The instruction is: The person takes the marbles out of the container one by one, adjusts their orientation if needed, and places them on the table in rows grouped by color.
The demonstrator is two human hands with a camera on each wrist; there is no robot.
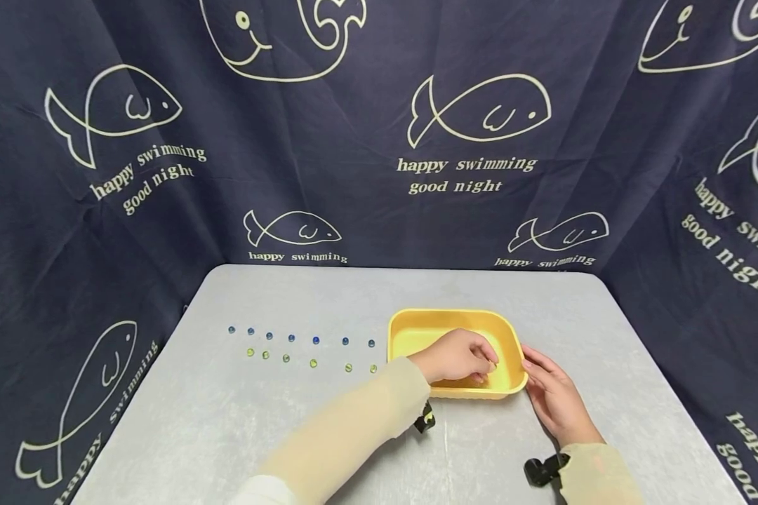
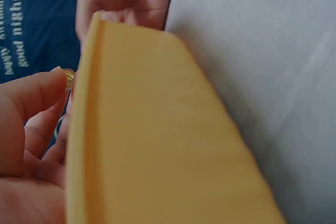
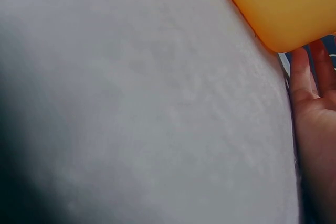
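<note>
In the head view my left hand (image 1: 460, 355) is inside the yellow plastic basin (image 1: 445, 313), its fingers bent. A small yellow-green glass marble (image 2: 69, 80) is pinched between its thumb and fingertip in the left wrist view. My right hand (image 1: 559, 404) touches the basin's right end from outside, fingers mostly extended; the right wrist view shows its fingers by the basin's corner. To the left of the basin, several blue marbles (image 1: 316, 340) form a row, with a row of several yellow-green marbles (image 1: 313, 363) nearer to me. Much of the basin's floor is hidden by my left hand and sleeve.
Everything stands on a light grey table (image 1: 227, 421). A dark blue curtain (image 1: 379, 210) with fish drawings hangs behind and on both sides. Each wrist carries a black camera mount (image 1: 541, 471). My left forearm crosses over the table's front middle.
</note>
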